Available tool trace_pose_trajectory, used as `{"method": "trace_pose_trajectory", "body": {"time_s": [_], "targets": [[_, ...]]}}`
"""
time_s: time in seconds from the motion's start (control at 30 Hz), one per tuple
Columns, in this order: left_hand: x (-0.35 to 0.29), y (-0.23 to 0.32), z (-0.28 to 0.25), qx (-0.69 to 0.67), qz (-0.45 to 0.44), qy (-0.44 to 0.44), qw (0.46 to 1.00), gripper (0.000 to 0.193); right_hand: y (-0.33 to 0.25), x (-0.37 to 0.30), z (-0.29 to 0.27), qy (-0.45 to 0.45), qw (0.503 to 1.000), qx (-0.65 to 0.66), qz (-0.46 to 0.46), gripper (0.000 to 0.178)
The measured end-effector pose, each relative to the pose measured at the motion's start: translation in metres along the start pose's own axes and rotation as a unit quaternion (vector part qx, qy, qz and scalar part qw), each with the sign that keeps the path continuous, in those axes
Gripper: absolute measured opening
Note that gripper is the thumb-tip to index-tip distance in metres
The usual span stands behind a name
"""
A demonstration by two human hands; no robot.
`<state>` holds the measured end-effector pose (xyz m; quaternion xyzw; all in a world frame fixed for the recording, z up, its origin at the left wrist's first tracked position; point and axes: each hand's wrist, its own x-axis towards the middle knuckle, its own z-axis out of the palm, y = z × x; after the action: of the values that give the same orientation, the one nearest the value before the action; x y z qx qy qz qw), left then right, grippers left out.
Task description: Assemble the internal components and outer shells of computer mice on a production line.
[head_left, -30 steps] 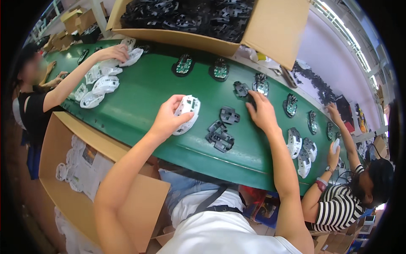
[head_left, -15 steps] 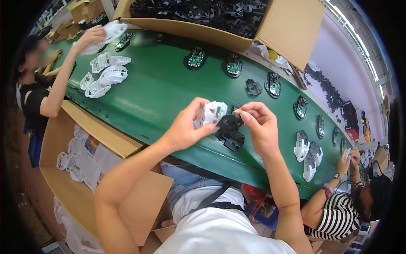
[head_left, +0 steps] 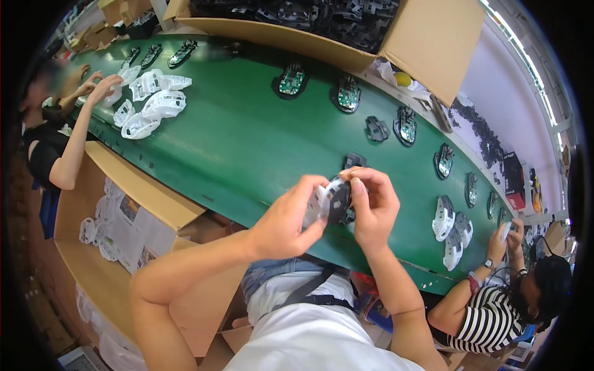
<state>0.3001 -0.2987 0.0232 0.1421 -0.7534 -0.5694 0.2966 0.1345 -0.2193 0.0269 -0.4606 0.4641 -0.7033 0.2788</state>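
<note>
Over the green bench [head_left: 235, 142]: two parts in hand.
Left hand [head_left: 288, 217] grips white shell [head_left: 315, 206]; right hand [head_left: 376, 209] pinches black part [head_left: 339, 203] close beside it, contact between parts unclear.

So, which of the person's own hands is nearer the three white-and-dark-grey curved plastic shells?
Right. The right hand is left of the shells; the left hand is farther left, beyond it.

From the left hand [head_left: 286, 222], a wide free way crosses the green table [head_left: 229, 142] toward the left, until the white shells [head_left: 164, 104]. Far side, the big carton [head_left: 346, 57] blocks; right, black-and-white shells [head_left: 453, 246] are obstacles.
</note>
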Motion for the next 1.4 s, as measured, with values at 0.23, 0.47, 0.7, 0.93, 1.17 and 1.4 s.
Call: {"method": "trace_pose_trajectory", "body": {"time_s": [0.23,0.47,0.7,0.93,1.17,1.4], "targets": [[-0.008,0.005,0.004,0.045,0.052,0.052,0.996,0.058,0.012,-0.008,0.012,0.060,0.987,-0.141,-0.042,0.011],[0.001,-0.003,-0.007,0.177,0.106,0.086,0.975,0.045,0.003,-0.001,0.004,-0.055,0.997,-0.043,0.044,0.029],[0.011,-0.001,-0.030,0.047,0.032,0.033,0.998,0.037,0.009,0.002,-0.006,-0.178,0.971,-0.162,-0.011,0.079],[0.008,-0.003,-0.028,-0.149,-0.029,-0.032,0.988,0.043,0.011,-0.007,0.008,-0.139,0.982,0.000,0.126,0.066],[0.009,-0.009,-0.025,-0.115,0.017,-0.027,0.993,0.080,0.012,-0.006,0.015,-0.137,0.977,-0.156,-0.051,0.042],[0.008,0.001,-0.034,-0.007,0.025,-0.066,0.997,0.067,0.004,-0.014,0.023,-0.110,0.977,-0.177,-0.048,0.036]]}}
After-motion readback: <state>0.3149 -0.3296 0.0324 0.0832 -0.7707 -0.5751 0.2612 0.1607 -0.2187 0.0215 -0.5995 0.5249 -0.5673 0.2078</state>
